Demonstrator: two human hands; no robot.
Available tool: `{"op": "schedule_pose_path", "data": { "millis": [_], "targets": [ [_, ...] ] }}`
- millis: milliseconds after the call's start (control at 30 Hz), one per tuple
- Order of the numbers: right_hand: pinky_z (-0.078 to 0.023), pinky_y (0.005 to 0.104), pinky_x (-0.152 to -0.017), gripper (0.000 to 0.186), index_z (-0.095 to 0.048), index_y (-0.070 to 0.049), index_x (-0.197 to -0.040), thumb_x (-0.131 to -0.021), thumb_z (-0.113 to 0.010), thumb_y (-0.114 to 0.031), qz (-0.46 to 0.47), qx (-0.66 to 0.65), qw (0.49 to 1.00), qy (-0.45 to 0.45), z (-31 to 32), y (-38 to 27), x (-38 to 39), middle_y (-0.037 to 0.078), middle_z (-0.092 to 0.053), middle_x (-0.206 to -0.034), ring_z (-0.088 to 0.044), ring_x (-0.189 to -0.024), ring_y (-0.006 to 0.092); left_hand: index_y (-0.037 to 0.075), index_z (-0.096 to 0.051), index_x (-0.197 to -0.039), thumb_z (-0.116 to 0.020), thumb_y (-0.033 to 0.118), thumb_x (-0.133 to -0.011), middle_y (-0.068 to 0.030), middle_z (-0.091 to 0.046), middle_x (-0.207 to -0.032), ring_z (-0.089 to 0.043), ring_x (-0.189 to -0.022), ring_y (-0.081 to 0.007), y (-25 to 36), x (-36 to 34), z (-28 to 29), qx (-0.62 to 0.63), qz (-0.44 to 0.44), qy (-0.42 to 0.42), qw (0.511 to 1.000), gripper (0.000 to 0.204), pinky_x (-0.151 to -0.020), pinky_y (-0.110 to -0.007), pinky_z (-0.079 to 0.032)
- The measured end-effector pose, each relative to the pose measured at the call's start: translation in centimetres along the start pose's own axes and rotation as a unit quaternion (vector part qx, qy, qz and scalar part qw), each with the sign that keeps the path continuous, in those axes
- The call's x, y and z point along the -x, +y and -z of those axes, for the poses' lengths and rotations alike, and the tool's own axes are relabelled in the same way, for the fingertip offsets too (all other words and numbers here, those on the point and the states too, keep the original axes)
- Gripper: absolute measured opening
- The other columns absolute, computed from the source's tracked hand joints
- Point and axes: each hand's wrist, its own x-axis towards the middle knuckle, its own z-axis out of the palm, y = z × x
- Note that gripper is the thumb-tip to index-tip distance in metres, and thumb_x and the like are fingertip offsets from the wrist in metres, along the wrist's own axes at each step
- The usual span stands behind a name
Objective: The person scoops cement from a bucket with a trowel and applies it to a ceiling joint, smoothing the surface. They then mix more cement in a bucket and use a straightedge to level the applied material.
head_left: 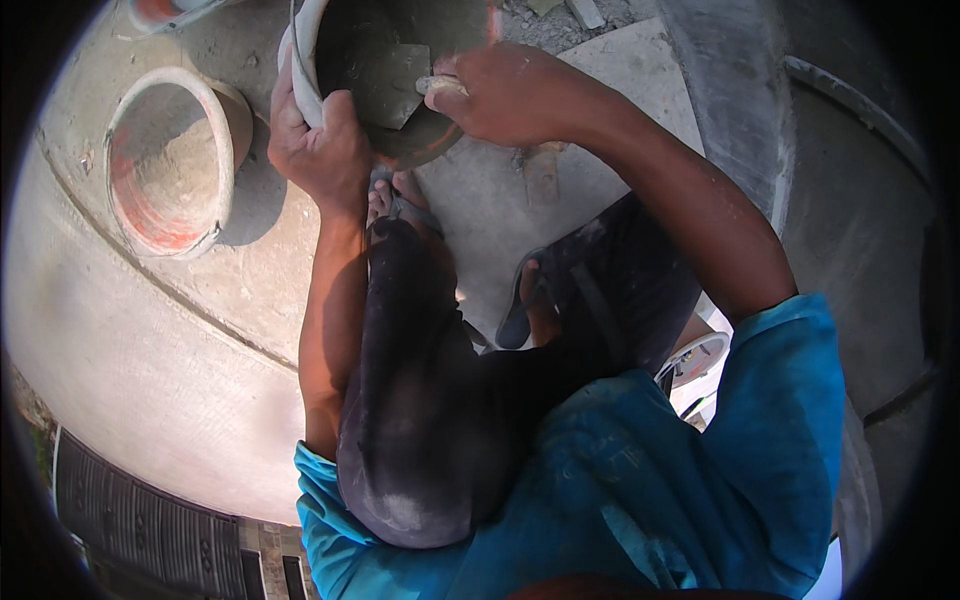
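My left hand [325, 150] is closed around the pale rim of a bucket [309, 40] at the top of the view, which looks tilted toward me. Inside lies dark grey stuff, wet-looking, though I cannot tell how deep it is. A trowel [402, 85] has its flat, grey-smeared blade within the bucket's mouth. Its light handle sits in the grip of my right hand [515, 95], at the bucket's right side. My fingers hide part of both the handle and the rim.
Left of my left hand stands a second bucket [228, 150] with pale powder in it. Another bucket [155, 12] shows at the top left edge. Rubble [575, 18] lies beyond my right hand. A small flat piece [541, 175] rests on the floor near my feet.
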Motion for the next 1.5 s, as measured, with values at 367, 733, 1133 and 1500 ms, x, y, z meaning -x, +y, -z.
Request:
{"op": "schedule_pose_path", "data": {
  "millis": [367,733,1133,1500],
  "targets": [
    [-0.057,0.0491,-0.075,0.038,-0.067,-0.008,-0.123,-0.093,-0.061,-0.031,-0.041,0.114,0.992,0.029,1.7,-1.8,0.3,0.019,-0.074,-0.089,-0.072,-0.087,0.0384,-0.014,-0.068,-0.109,-0.056,-0.004,-0.077,-0.0169,-0.068,-0.127,-0.066,-0.112,-0.0203,-0.4,-0.5,0.3,0.0,-0.008,-0.003,1.0,0.036,-0.096,-0.028,-0.049],
    [-0.058,0.0456,-0.062,0.029,-0.073,-0.011,-0.112,-0.09,-0.066,-0.029,0.047,0.223,0.97,0.086,0.8,-2.4,0.9,0.013,-0.074,-0.081,-0.074,-0.072,0.0311,-0.011,-0.067,-0.117,-0.056,-0.005,-0.077,-0.0143,-0.07,-0.125,-0.067,-0.108,-0.0178,-0.6,-1.0,0.5,-0.062,-0.022,-0.015,0.998,0.042,-0.096,-0.027,-0.049],
    [-0.059,0.0466,-0.068,0.027,-0.071,-0.003,-0.106,-0.092,-0.059,-0.023,0.028,0.095,0.995,-0.012,-0.5,-0.8,0.0,0.013,-0.073,-0.081,-0.074,-0.077,0.0347,-0.009,-0.065,-0.124,-0.053,-0.001,-0.084,-0.0064,-0.071,-0.105,-0.064,-0.091,-0.011,-0.9,-1.1,0.3,-0.036,-0.042,-0.012,0.998,0.042,-0.085,-0.024,-0.05],
    [-0.058,0.0445,-0.068,0.024,-0.073,-0.005,-0.097,-0.084,-0.068,-0.024,0.042,0.157,0.981,0.104,4.5,-2.6,-0.1,0.014,-0.073,-0.085,-0.074,-0.085,0.0297,-0.008,-0.068,-0.117,-0.056,-0.004,-0.08,-0.0079,-0.071,-0.114,-0.065,-0.096,-0.0119,-0.7,-1.4,0.6,-0.004,0.008,0.017,1.0,0.039,-0.088,-0.024,-0.049]
  ]
}}
